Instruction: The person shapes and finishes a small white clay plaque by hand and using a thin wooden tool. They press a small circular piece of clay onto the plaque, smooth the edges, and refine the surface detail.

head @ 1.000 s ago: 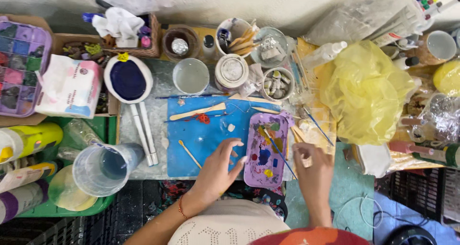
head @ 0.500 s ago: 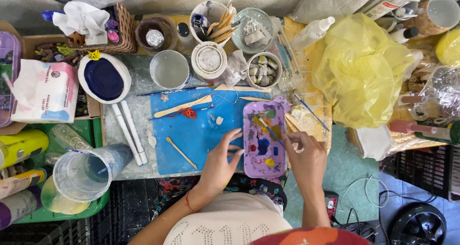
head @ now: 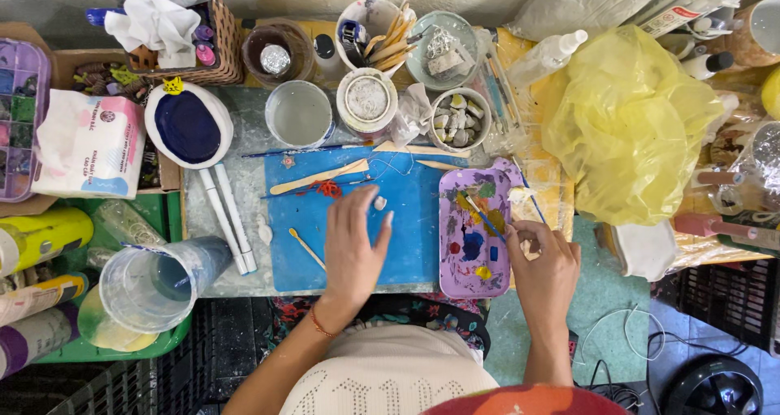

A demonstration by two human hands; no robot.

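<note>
Since half a sec ago, left hand (head: 355,248) slid up and left on the blue mat (head: 309,244); it was by the purple paint tray (head: 475,220), now its fingers reach near a small white bit (head: 379,203). Right hand (head: 546,262) stayed about where it was, at the tray's right edge.

Left hand lies flat and spread, palm down, holding nothing. The white bit sits just past the fingertips, a bit to the right of the pointer finger, not touching. Left hand is much nearer to it than the right.

Right hand is pinched around a thin brush (head: 487,218). The brush's long line runs up and left across the tray, tip over the paint spots.

On the mat w/ the hand: a small wood stick (head: 306,248) to its left, a flat wood tool (head: 318,177) and a little red thing (head: 328,189) farther up.

Farther back on the tabletop (head: 244,278): a cup of water (head: 298,114), a round tin (head: 367,98), a bowl of small stones (head: 457,118), a dish of dark blue paint (head: 188,125). Yellow plastic bag (head: 630,123) at far right.
</note>
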